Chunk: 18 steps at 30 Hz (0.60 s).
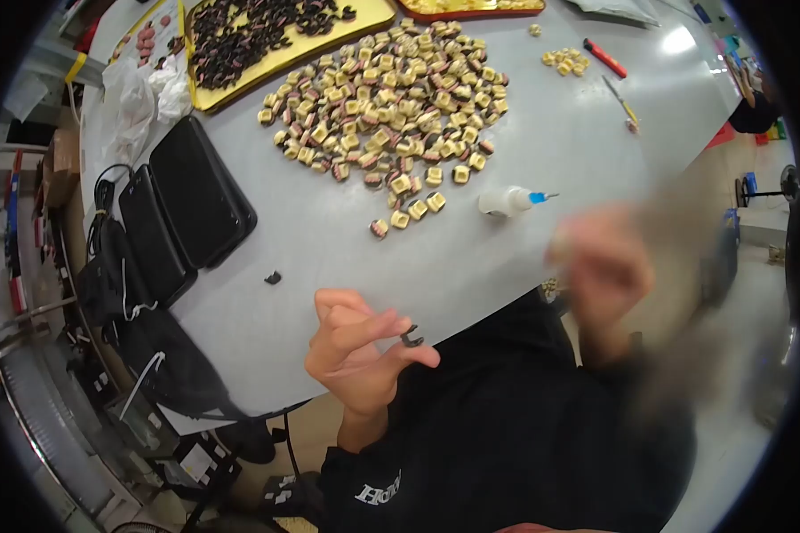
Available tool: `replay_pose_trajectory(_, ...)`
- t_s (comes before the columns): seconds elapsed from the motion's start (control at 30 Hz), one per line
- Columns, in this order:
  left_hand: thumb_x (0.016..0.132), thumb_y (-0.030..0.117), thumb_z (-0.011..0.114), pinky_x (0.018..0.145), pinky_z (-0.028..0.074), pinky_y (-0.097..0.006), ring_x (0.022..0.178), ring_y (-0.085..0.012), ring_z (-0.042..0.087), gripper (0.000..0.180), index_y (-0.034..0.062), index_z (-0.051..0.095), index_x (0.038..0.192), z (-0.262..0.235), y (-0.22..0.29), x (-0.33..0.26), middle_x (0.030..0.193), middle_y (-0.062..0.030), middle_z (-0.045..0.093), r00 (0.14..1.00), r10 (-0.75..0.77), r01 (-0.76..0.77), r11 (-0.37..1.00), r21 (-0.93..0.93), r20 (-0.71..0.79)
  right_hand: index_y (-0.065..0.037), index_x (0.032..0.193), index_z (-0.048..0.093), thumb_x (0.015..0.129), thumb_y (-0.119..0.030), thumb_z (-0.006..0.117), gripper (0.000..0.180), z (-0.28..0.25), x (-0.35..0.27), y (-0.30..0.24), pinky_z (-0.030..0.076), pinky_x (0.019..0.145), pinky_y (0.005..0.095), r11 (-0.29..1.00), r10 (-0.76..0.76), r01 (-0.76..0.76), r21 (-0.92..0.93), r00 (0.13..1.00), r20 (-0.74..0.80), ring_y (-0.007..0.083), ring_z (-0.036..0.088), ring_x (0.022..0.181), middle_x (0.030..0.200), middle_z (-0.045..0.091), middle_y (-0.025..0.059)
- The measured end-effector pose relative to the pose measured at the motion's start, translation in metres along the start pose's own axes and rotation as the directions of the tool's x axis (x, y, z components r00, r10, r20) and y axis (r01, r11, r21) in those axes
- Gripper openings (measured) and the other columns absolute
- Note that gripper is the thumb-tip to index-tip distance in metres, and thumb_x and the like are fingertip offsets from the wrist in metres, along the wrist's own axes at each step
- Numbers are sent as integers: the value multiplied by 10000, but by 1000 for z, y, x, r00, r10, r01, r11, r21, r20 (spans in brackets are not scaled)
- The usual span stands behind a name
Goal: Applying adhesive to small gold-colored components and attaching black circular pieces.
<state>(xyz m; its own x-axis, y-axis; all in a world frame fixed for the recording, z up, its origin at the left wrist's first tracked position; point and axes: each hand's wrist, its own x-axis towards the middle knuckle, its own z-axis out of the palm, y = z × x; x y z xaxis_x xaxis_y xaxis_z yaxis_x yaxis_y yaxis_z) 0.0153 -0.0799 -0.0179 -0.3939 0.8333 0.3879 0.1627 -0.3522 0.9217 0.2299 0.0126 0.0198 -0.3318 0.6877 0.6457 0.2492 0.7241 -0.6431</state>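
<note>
- White lettering (378,490) shows on the person's black top (507,444); its last part is lost in a fold.
- The left hand (356,342) is above the near side of the grey table (329,258), its grip pinching a small black curved piece (410,337) between thumb and fingertip; the digits cover part of that piece.
- The right hand (603,262) is a blur at the table's near right edge. Whether its grip is spread or pressed together, and whether it holds anything, cannot be told.
- Another small black piece (273,277) lies on the table, to the left of the left hand.
- Beyond the hands spreads a heap of cream, pink and black blocks (364,107); many overlap, so the lower ones are partly hidden. Four blocks (417,210) sit in a slanting row at its near side.
- A white bottle (505,202) with a blue tip lies on its side between the heap and the right hand.
- A yellow tray (206,99) full of dark pieces, and a red-edged tray (476,14) beside it, are both cut off by the top edge.
- At the left lie a black case (203,191) and a crumpled clear bag (124,107), whose contents are hard to make out.
- At the far right are a red pen (605,58), a thin yellow-handled tool (621,99) and a small cluster of cream bits (565,61).
</note>
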Motion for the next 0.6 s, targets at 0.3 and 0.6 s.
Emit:
replay_pose_trajectory(0.3,471,286,837,610,359,-266,681,-156,425,479,97,668,878,-8,-11,-7,746,48,646,999,23,-24,998,-52,-27,13,920,631,676,96,688,264,74,-25,-22,531,635,258,832,123,-201,517,976,183,201,641,759,935,641,162)
replay_pose_trajectory(0.6,481,311,825,580,358,-250,677,-154,431,467,102,674,872,-10,-14,-7,745,47,650,997,70,-71,997,-19,-21,15,918,633,689,101,680,250,83,-30,-17,540,635,263,787,99,-210,580,971,217,212,655,762,922,645,176)
